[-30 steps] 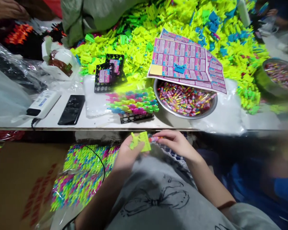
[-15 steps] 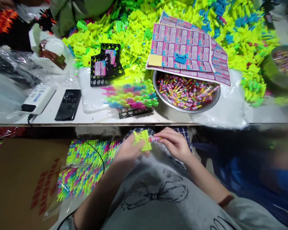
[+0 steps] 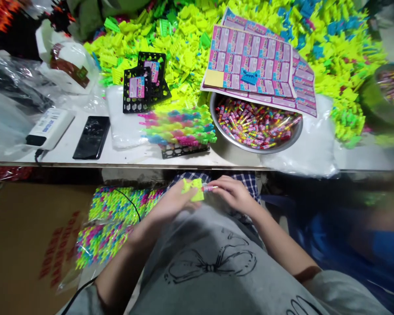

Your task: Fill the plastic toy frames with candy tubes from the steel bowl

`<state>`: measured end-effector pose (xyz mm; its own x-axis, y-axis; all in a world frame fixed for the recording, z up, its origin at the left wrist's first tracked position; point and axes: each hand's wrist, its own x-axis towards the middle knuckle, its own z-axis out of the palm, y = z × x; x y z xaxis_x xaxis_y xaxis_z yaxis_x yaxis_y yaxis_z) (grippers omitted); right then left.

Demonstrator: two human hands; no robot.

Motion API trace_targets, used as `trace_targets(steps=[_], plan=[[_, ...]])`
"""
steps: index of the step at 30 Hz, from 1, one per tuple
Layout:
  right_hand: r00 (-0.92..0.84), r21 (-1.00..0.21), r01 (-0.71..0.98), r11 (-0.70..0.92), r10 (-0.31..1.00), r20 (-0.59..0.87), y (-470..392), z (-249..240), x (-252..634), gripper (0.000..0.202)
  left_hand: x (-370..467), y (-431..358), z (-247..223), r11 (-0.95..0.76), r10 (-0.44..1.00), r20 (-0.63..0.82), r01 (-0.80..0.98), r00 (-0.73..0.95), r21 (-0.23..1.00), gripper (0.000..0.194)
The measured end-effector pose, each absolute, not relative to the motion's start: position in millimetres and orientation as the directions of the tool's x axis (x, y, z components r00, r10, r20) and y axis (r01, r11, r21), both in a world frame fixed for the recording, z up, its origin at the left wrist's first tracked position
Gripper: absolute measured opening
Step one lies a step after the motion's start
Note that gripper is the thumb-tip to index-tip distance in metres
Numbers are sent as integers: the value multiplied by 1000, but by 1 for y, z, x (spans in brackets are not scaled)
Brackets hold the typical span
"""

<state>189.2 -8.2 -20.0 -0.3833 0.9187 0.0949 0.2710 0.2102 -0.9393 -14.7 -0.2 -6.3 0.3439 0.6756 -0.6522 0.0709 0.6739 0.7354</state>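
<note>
Over my lap, below the table edge, my left hand (image 3: 179, 195) grips a flat yellow-green plastic toy piece (image 3: 197, 190) between thumb and fingers. From the other side my right hand (image 3: 233, 191) pinches a small wrapped candy tube (image 3: 210, 188), pink and white, whose near end meets the toy piece's right edge. Whether it sits inside the piece I cannot tell. On the table ahead, a metal bowl (image 3: 216, 127) holds many similar candy tubes. Left of it, rows of coloured plastic pieces (image 3: 180, 127) are stacked on a black perforated tray (image 3: 185, 151).
Printed label sheets (image 3: 249, 61) overlap the bowl's back rim. Behind spreads a heap of yellow-green pieces (image 3: 184, 39). Black trays with labels (image 3: 136, 89), a phone (image 3: 92, 137) and a white power bank (image 3: 51, 127) lie leftward. Bagged pieces (image 3: 105, 243) and a cardboard box (image 3: 19, 240) are lower left.
The candy tube and the toy piece stay end to end, with slightly less of the tube showing. My view has shifted a little; the table things keep their places.
</note>
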Motion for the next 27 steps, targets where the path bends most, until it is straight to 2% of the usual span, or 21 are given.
trace_targets(steps=[2,4,6,8,11,15,19,22,24,26,27], plan=[[-321,-975,219,-42,940,-113,-5,-29,186,22,-26,7,-15,626,714,-627,116,312,771,51],[-270,-955,117,-273,916,-295,-2,-36,182,27,-36,12,-20,493,828,-506,118,240,862,61],[-280,-920,9,-392,882,-379,-2,-41,176,31,-41,13,-22,370,890,-391,131,235,920,65],[-316,-896,-65,-440,861,-399,-3,-43,171,34,-41,11,-22,357,881,-394,178,260,917,57],[-327,-866,-106,-490,839,-435,-6,-44,163,37,-35,7,-23,442,853,-478,197,209,875,40],[-282,-861,-79,-502,840,-464,-7,-45,159,39,-29,9,-25,470,851,-490,140,188,871,40],[-339,-902,55,-427,842,-420,-2,-41,164,33,-31,21,-25,434,853,-462,159,243,887,37],[-391,-938,95,-335,854,-344,1,-34,169,30,-39,32,-23,343,865,-396,212,308,915,38],[-415,-952,93,-293,857,-304,2,-31,172,25,-47,37,-25,237,906,-311,267,286,934,40],[-416,-954,67,-293,861,-293,1,-30,174,21,-58,42,-34,44,973,-129,390,194,920,40],[-395,-950,36,-309,869,-298,1,-32,175,23,-64,45,-41,-61,989,-13,485,148,873,40]])
